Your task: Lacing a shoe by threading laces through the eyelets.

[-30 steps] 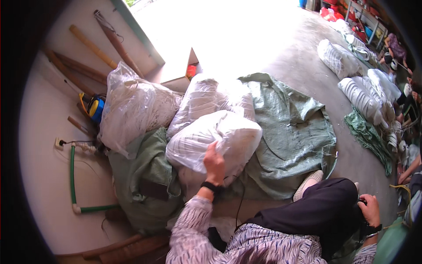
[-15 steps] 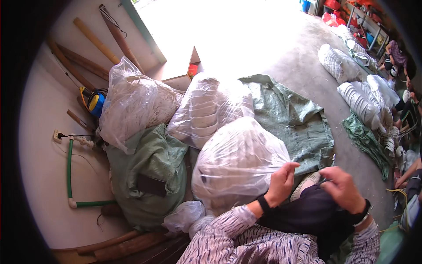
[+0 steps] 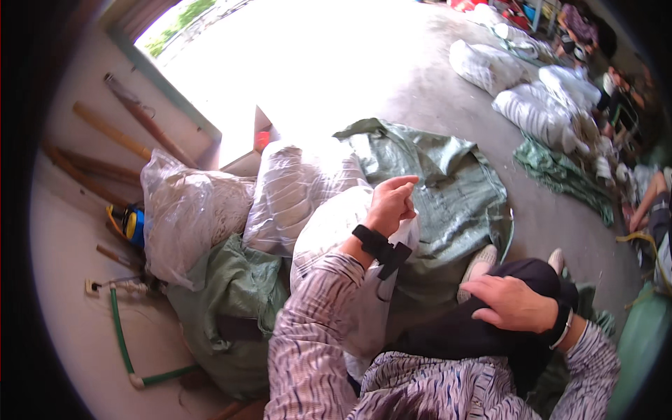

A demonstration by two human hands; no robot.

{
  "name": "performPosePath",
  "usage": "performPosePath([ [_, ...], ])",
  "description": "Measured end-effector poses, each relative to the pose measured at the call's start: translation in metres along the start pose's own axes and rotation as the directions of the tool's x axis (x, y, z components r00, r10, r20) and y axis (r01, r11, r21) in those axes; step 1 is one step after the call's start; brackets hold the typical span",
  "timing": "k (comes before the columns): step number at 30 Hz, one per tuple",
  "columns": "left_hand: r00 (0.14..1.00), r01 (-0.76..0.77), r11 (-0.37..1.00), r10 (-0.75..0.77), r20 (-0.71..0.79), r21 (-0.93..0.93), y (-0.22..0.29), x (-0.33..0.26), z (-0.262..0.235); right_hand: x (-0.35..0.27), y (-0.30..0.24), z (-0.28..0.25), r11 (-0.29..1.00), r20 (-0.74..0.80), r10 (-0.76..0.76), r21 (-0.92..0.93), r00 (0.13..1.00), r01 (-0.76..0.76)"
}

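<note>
Head view: left hand (image 3: 389, 204) is gripping 1 clear plastic sack (image 3: 336, 231), fingers curled shut; right hand (image 3: 514, 302) is resting open on knee (image 3: 521, 273), holding nothing.

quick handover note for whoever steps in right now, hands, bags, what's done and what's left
Left hand: closed on the top of the clear plastic bag of white material, which stands against the person's left side.
Right hand: open, resting flat on the dark trouser knee, holding nothing.
Around: two more filled clear bags behind, a full green woven sack to the left, a flat green sack spread on the floor ahead.
Done: the bag is gripped at its top.
Left: it lies outside any sack, and its neck shows no tie.
</note>
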State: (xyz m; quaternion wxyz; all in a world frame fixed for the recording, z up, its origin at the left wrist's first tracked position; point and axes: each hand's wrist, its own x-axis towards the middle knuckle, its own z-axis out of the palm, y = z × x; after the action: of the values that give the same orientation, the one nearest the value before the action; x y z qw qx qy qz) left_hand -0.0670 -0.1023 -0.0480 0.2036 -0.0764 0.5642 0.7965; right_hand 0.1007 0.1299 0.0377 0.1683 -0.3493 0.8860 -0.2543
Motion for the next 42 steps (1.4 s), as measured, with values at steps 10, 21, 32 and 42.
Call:
performPosePath([
  [10,0.978,-0.108,0.961,0.058,0.199,0.253,-0.060,-0.122,0.029,0.073,0.013,0.054,0.918,0.112,0.319,0.212,0.941,-0.336],
  [21,0.969,-0.112,0.178,0.236,0.069,0.978,-0.047,0.057,-0.138,0.061,0.037,0.121,0.917,0.358,0.377,-0.013,0.854,-0.399],
  [32,0.910,-0.403,0.481,0.118,0.398,0.779,-0.072,-0.084,-0.020,0.029,0.069,0.084,0.813,0.022,0.526,0.280,0.850,-0.510],
  [42,0.521,0.851,0.414,-0.589,-0.618,0.324,-0.123,-0.221,-0.240,0.119,0.041,0.084,0.907,-0.087,0.376,0.240,0.922,-0.347],
])
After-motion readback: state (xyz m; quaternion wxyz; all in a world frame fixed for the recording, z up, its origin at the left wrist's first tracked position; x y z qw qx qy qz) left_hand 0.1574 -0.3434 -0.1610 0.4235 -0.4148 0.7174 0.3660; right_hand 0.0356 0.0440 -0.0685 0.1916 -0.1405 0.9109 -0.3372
